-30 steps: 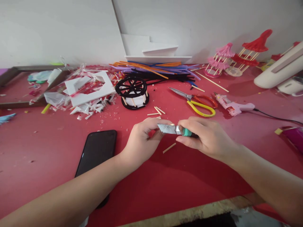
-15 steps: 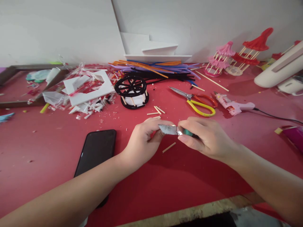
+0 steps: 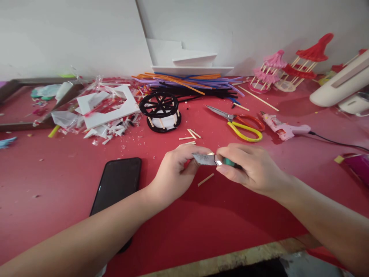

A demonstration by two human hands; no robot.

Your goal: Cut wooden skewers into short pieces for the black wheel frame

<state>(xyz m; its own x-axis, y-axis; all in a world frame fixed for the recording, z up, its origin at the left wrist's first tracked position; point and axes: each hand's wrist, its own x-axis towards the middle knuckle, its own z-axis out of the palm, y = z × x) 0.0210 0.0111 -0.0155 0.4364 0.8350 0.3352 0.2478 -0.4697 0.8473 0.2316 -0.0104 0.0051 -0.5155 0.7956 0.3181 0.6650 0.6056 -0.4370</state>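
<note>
My right hand is closed around a utility knife with a green handle, its blade pointing left. My left hand is closed in a pinch just behind the blade. A pale tip of a small wooden stick shows at its fingertips, against the blade's upper edge; the rest is hidden. Below the hands lies a short cut stick. Several more short sticks lie beyond them. A black ring-and-spoke model with wooden posts and a white base stands farther back.
A black phone lies by my left forearm. Scissors and a pink glue gun lie at the right. Pipe cleaners are heaped along the wall. White foam scraps and plastic cover the back left. Pink and red models stand back right.
The knife blade has tilted slightly, and a little more of the pale stick tip shows above it. Both hands stay almost in place.
</note>
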